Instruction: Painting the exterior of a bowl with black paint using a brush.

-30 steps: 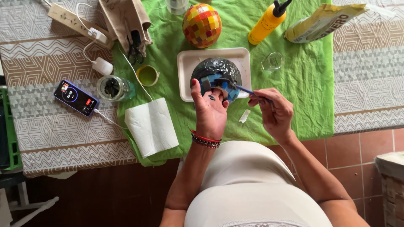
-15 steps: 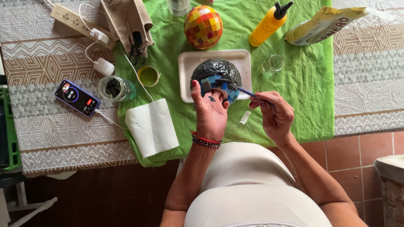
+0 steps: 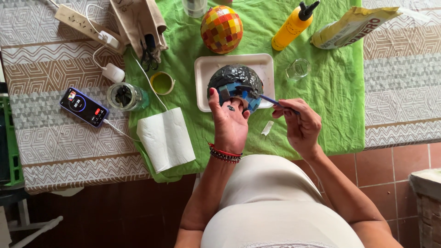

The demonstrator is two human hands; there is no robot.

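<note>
My left hand [image 3: 230,120] grips the near side of a dark grey mosaic ball [image 3: 235,79] with blue tiles on its front, held over a white tray [image 3: 203,69]. My right hand [image 3: 300,124] pinches a thin blue-handled brush [image 3: 271,99], its tip touching the blue tiles on the ball. A red and dark bead bracelet sits on my left wrist.
On the green cloth [image 3: 330,92] lie a red, orange and yellow mosaic ball [image 3: 222,28], a yellow glue bottle [image 3: 293,26], a small clear glass [image 3: 298,69], a green-filled cup [image 3: 162,82], a glass jar [image 3: 125,96], a paper towel [image 3: 166,139]. Phone [image 3: 84,106], power strip [image 3: 78,18], a bag [image 3: 351,25].
The ball and both hands stay nearly in place. The brush tip has shifted slightly across the blue tiles.
</note>
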